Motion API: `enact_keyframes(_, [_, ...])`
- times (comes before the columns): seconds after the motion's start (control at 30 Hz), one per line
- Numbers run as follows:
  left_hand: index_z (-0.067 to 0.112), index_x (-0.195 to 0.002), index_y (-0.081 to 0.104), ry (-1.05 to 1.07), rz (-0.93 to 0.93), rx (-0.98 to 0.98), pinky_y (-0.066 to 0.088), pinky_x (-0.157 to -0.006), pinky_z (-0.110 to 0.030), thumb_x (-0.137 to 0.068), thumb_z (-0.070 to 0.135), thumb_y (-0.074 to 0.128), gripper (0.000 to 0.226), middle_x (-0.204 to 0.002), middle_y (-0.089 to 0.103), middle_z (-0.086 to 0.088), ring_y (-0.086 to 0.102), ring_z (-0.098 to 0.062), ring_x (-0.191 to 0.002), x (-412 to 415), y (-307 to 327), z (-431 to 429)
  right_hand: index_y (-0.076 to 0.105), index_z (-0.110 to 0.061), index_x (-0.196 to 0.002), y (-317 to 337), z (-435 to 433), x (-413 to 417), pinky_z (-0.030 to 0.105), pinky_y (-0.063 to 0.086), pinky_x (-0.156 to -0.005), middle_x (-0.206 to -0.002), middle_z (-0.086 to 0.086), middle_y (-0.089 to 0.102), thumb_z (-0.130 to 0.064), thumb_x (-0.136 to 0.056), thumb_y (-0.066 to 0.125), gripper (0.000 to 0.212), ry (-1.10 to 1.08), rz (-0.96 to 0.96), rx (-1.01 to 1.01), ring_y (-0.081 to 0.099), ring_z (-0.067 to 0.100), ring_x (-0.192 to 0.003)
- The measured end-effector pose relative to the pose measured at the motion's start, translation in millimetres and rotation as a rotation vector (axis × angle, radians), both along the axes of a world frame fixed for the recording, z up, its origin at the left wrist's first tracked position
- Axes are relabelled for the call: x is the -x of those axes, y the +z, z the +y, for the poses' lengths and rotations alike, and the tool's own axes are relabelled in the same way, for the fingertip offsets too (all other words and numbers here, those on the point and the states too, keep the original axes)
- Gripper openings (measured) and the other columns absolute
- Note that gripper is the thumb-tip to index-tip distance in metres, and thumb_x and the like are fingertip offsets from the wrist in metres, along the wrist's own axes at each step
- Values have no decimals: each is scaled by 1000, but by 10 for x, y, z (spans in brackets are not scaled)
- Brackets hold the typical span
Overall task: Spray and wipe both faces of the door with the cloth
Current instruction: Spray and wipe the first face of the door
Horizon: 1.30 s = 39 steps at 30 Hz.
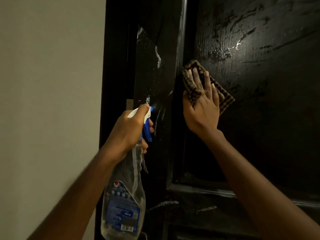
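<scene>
Soft-looking, probably light brown checked cloth [225, 98] lay pressed flat on the wet glossy black door [268, 127] under the right hand's [202, 110] straight fingers, at two o'clock from the clear plastic spray bottle [123, 196] the left hand [128, 130] gripped, and likely easy to bunch anywhere.

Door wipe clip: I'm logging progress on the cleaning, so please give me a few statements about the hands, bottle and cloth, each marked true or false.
1. The left hand holds the bottle. True.
2. The cloth hangs loose from the bottle. False: the right hand presses it flat against the door.
3. The door shows wet streaks. True.
4. The bottle's trigger is red. False: it is blue.
5. A pale wall stands left of the door. True.
</scene>
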State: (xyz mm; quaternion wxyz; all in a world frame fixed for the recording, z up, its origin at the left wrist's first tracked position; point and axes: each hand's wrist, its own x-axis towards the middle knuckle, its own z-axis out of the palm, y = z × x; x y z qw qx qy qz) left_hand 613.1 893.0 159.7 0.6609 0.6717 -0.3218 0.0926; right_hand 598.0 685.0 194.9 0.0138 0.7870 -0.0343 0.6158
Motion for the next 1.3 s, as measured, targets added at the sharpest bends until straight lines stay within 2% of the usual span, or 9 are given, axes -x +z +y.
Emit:
enact_keyframes(0.13, [2,-87,64,55,-34,40,48,-42,-31,-101,49,41,54,-83,69,-19,55,-24,-41,-54,28,163,8,-31,-162,290,186,-175,34,-6,-125,-169,-10,3,-54,-98,14,68,-87,11,55,-8,14,-155])
enact_keyframes(0.3, [1,-83,66,96,-55,143,46,-46,-34,-101,47,43,54,-78,70,-18,54,-33,-43,-159,49,367,22,-24,-161,-46,424,-452,41,4,-126,-168,-2,16,-54,-98,28,70,-92,166,487,4,22,-156])
enact_keyframes(0.4, [2,-85,66,100,-75,149,46,-46,-33,-101,46,41,54,-77,70,-17,53,-32,-42,-173,74,442,18,-27,-161,-396,252,-368,39,6,-126,-168,-6,13,-54,-100,33,69,-97,280,705,1,18,-156])
enact_keyframes(0.5, [2,-90,67,73,-69,141,46,-44,-32,-102,46,39,53,-85,70,-20,53,-25,-40,-185,129,481,13,-33,-161,-234,93,-237,38,7,-126,-168,-11,10,-56,-101,24,66,-175,217,619,-1,16,-156])
enact_keyframes(0.6, [-3,-93,65,57,-74,127,46,-42,-31,-102,46,38,56,-89,69,-25,53,-20,-39,-215,209,494,11,-33,-161,381,157,-265,42,7,-126,-169,-9,10,-54,-98,20,67,-217,66,361,0,18,-156])
enact_keyframes(0.7, [-3,-93,65,61,-90,127,46,-43,-30,-102,46,38,56,-90,70,-25,55,-17,-39,-240,264,475,6,-32,-162,986,397,-457,41,-1,-126,-170,-7,2,-56,-98,17,70,-192,27,254,-7,19,-156])
enact_keyframes(0.83, [0,-91,65,45,-79,148,45,-43,-30,-101,46,39,54,-91,69,-25,55,-15,-39,-251,277,470,7,-27,-162,1260,653,-657,40,-5,-124,-170,-3,3,-58,-100,20,71,-218,60,337,-5,22,-156])
enact_keyframes(1.03, [1,-91,65,45,-58,162,47,-43,-32,-101,46,38,54,-91,70,-23,55,-18,-39,-208,251,494,20,-34,-160,749,353,-414,38,8,-123,-167,-10,18,-56,-99,21,64,-115,328,867,6,16,-156])
enact_keyframes(1.3, [-5,-99,64,59,-59,152,47,-42,-30,-102,46,37,58,-93,69,-24,53,-20,-38,-202,302,609,16,-35,-160,1632,435,-460,40,2,-124,-168,-9,15,-56,-98,21,66,-165,92,464,1,20,-156])
